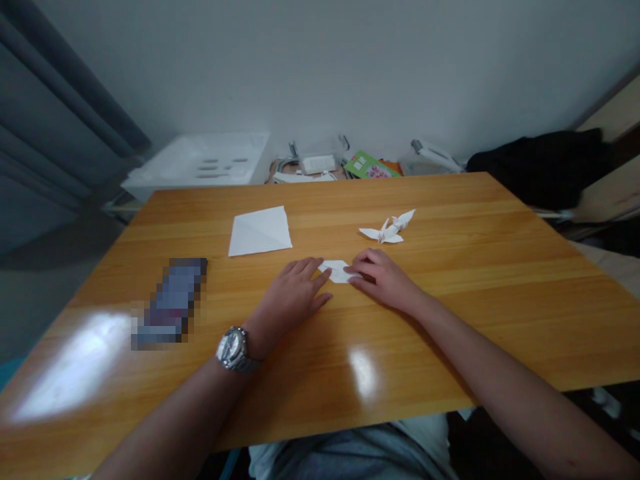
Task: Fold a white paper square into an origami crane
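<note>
A small, partly folded piece of white paper [338,271] lies on the wooden table [450,313] between my hands. My left hand [293,297], a metal watch on its wrist, lies flat with its fingers stretched out, fingertips on the paper's left edge. My right hand [383,277] is curled, its fingertips pressing down on the paper's right side. Beyond the right hand rests a finished white paper crane [389,229]. A flat white sheet [260,231] lies farther back on the left.
A blurred dark rectangular object [170,303] lies at the left of the table. Behind the table are a white plastic tray [200,163], assorted clutter with a green packet [370,167], and dark cloth [540,167] at the right. A grey curtain hangs at the left.
</note>
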A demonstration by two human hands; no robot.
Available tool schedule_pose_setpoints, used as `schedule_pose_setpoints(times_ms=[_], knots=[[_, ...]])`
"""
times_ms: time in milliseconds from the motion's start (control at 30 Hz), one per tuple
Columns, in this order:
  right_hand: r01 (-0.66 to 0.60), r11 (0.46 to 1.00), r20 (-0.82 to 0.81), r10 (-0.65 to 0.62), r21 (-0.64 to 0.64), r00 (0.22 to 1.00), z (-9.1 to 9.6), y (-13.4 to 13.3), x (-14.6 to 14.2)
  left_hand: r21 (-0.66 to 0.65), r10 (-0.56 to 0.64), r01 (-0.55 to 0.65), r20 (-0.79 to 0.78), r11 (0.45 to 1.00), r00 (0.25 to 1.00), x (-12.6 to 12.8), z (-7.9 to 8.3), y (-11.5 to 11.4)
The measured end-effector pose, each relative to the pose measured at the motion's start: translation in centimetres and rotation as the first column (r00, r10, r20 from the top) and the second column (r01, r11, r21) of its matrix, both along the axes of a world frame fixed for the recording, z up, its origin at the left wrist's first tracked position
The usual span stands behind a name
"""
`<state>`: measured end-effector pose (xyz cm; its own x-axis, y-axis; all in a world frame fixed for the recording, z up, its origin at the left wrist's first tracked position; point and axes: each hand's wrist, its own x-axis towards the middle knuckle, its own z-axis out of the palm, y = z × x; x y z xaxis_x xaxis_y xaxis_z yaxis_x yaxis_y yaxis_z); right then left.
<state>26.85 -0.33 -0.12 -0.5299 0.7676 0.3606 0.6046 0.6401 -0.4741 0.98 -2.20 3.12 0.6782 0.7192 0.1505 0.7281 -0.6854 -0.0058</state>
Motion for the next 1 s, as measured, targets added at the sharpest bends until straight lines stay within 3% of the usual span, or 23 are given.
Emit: schedule_pose_setpoints(times_ms=[167,300,567,767,1000], knots=[[-0.08,0.996,0.046,0.078,0.047,0.996,0.9,-0.4,0.1,-0.016,0.015,-0.014,0.026,1.0,1.0,-0.1,-0.6,0.4],[-0.152,0.988,0.092,0.151,0.004,0.984,1.2,-0.6,0.2,-0.046,-0.002,0.004,0.049,0.999,0.999,-0.3,-0.9,0.7],[-0.118,0.993,0.142,0.116,0.01,0.983,1.0,-0.8,0.2,-0.115,-0.103,0.113,0.086,0.987,0.991,-1.4,-1.1,1.1],[-0.12,0.993,0.128,0.116,0.023,0.985,1.2,-0.8,0.0,-0.166,-0.113,0.133,0.126,0.977,0.986,-1.5,-1.2,1.4],[-0.124,0.991,0.109,0.129,-0.051,0.986,1.1,-0.8,-0.1,-0.172,-0.113,0.151,0.209,0.973,0.971,-1.7,-1.3,2.2]])
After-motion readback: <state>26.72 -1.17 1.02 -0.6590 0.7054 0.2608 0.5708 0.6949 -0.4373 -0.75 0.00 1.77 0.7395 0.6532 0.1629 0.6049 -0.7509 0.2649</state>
